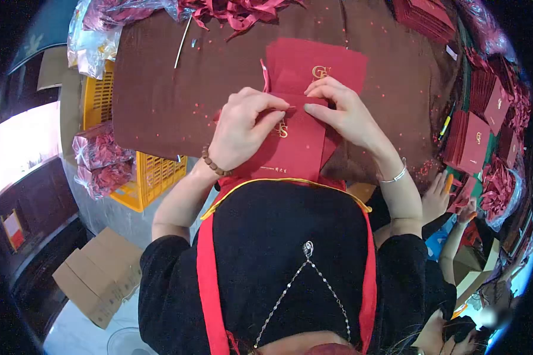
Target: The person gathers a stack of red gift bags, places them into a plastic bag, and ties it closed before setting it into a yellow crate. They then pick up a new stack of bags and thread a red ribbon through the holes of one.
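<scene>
Red pouch (293,148), gold-lettered, pinched at its top edge by left hand (240,130) and right hand (343,112), fingers closed on it, above further red pouches (331,65) just beyond.

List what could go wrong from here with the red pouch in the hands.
1. Left hand and right hand pinch the red pouch at its top edge; a strong pull may crease the mouth.
2. It lies over the pouch stack, so the stack could shift.
3. Loose red ribbons nearby might snag.
</scene>
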Demonstrator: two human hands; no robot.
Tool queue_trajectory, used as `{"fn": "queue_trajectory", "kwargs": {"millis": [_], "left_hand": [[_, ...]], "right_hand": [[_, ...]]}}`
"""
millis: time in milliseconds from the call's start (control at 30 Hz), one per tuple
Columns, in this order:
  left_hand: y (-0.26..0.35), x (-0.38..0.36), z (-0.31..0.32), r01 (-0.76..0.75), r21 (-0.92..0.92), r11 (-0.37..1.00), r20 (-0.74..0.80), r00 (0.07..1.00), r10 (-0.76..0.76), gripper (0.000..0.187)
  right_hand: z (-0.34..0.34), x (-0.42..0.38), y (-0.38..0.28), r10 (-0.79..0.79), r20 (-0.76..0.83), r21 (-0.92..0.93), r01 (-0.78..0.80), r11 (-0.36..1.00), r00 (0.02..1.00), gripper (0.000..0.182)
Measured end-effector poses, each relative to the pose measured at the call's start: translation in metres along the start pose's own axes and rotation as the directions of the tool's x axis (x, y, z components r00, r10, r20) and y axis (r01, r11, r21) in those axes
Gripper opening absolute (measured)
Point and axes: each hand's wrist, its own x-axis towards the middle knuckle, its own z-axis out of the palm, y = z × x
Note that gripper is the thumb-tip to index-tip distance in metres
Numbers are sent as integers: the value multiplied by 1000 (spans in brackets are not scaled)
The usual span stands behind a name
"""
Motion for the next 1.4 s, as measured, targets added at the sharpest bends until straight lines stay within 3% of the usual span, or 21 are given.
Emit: {"fn": "queue_trajectory", "kwargs": {"millis": [267, 300, 500, 600, 833, 1133, 1400], "left_hand": [[-6, 2, 7, -59, 172, 983, -34, 997, 65, 15], [-11, 1, 10, -72, 117, 990, -68, 994, 81, 8], [-13, 0, 1, -90, 226, 970, -179, 975, 132, 9], [-10, -2, 2, -99, 228, 969, -153, 979, 136, 8], [-13, 2, 15, -177, 353, 919, -163, 955, 246, 7], [-10, 4, 16, -233, 375, 897, -123, 947, 297, 8], [-1, 1, 20, -317, 534, 784, -96, 898, 429, 12]], "right_hand": [[-2, -1, 1, 69, 11, 78, -69, 995, 998, 22], [-2, 0, 0, 69, 13, 75, -70, 995, 998, 22], [0, 0, -3, 57, 6, 43, -58, 997, 998, 23], [0, 0, -7, 108, 21, 54, -109, 993, 994, 18], [-1, 1, -6, 57, 34, 42, -59, 997, 998, 17], [-2, -2, -5, 21, 41, 79, -24, 997, 999, 16], [-4, -6, -12, 118, 98, 265, -140, 954, 988, 14]]}}
